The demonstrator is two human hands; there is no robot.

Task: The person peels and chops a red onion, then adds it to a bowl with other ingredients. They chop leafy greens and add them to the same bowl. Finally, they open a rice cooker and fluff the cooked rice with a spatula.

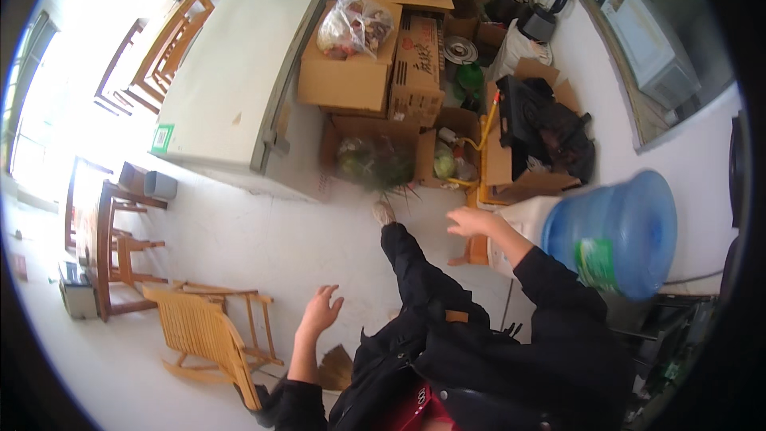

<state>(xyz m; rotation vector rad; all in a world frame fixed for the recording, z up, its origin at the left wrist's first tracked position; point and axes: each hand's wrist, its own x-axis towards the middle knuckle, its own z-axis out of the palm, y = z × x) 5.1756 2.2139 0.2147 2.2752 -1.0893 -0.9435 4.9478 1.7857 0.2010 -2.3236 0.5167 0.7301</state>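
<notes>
My left hand [323, 309] hangs over the pale floor to the right of a slatted wooden rocking chair [200, 323]; its fingers are apart and hold nothing. Out in front, my right hand [470, 221] reaches with spread fingers, empty, just left of the water dispenser with a blue water jug [610, 233]. Beyond it stands an open cardboard box [526, 188] with black bags [553, 126]. Further left, a smaller carton holds a green cabbage [444, 161] and a yellow hose. Another open carton has leafy greens [383, 164] in plastic, near my shoe [383, 213].
A large white chest freezer [239, 72] fills the upper left. Stacked cartons [416, 66] stand beside it, with a clear plastic bag of food [356, 27] on top. A blender [546, 9] and a dark pot [511, 0] are in the far corner. Wooden furniture [105, 251] lines the left.
</notes>
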